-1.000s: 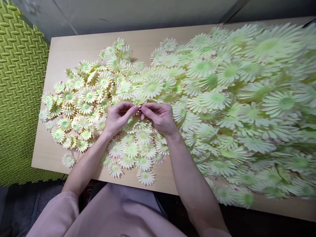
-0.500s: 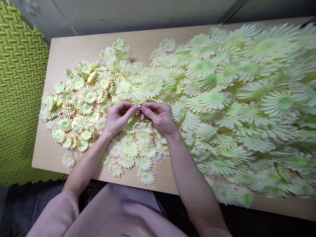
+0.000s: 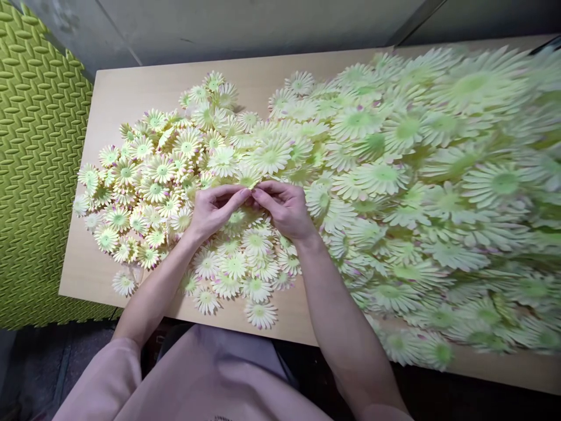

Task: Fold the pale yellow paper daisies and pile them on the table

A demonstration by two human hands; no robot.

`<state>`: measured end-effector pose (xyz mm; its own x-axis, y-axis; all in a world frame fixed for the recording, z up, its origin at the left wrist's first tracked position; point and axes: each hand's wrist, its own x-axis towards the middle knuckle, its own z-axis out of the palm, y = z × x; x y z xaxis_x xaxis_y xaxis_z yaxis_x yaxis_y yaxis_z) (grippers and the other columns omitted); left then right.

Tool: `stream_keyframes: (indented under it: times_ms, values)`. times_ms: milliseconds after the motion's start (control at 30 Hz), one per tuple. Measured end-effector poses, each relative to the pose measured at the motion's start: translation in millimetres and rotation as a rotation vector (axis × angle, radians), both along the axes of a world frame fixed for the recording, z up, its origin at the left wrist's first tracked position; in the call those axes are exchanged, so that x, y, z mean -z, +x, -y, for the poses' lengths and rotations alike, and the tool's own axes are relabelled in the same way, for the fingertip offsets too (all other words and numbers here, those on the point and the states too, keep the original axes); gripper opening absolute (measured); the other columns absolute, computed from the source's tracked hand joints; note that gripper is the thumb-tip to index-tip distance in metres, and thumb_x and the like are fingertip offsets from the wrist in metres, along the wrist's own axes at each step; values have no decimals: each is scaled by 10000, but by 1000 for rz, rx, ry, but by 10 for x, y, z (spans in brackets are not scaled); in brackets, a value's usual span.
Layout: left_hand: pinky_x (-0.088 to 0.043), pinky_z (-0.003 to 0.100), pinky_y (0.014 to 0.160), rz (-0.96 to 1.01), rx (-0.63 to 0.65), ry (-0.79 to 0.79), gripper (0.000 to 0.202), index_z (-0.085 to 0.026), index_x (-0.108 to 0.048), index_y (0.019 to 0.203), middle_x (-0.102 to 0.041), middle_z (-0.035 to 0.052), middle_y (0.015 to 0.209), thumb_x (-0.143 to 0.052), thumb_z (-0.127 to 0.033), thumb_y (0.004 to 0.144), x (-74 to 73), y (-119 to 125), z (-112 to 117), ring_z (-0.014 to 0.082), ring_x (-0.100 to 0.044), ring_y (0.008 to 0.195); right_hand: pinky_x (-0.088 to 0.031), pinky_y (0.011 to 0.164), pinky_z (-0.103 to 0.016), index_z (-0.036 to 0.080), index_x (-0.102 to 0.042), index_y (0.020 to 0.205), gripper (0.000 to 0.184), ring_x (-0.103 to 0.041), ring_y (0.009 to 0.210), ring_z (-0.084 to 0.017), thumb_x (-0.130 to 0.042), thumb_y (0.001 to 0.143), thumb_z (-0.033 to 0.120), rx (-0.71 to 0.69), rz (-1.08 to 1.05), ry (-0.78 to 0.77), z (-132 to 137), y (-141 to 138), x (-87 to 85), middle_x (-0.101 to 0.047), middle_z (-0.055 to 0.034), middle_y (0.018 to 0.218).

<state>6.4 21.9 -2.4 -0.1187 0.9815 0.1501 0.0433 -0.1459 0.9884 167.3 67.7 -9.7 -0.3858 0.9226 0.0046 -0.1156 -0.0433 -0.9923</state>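
My left hand [image 3: 221, 209] and my right hand [image 3: 284, 209] meet over the middle of a pile of artificial flowers [image 3: 270, 153]. Thumbs and forefingers of both are pinched together, tip to tip, on a small artificial flower that the fingers almost wholly cover. Pale yellow-green petals with pinkish-purple tips and light green centres make up the flower heads around them. Smaller heads [image 3: 161, 169] lie heaped to the left of my hands. Just below my fingers more loose flower heads [image 3: 234, 266] spread toward the table's front edge.
A light wooden table [image 3: 131, 88] carries the flowers. Larger flower heads [image 3: 385, 172] cover its right side in a deep heap. Green textured foam matting [image 3: 39, 175] stands along the left end, and a grey wall [image 3: 263, 26] runs behind.
My hands stay in nearly the same place, still pinched together. The purple bit seen between the fingertips before is now mostly covered. The view has shifted slightly.
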Motion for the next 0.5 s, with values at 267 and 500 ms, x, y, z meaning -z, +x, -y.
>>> stream_keyframes:
  times_ms: [267, 500]
  values:
    - [-485, 231, 543, -80, -95, 36, 237, -175, -758, 802, -718, 29, 695, -671, -388, 858, 46, -12, -13, 89, -611, 583, -517, 575, -253, 209, -718, 795, 284, -595, 585, -124, -774, 759, 484, -40, -1, -8, -5, -13, 2, -672, -4, 682]
    - [-520, 206, 563, 196, -144, -86, 246, -187, -699, 774, -629, -9, 687, -668, -420, 848, 133, -44, -48, 65, -579, 596, -481, 582, -278, 225, -662, 754, 301, -551, 627, -144, -781, 698, 496, -34, -111, -134, 2, -6, -31, -601, -4, 694]
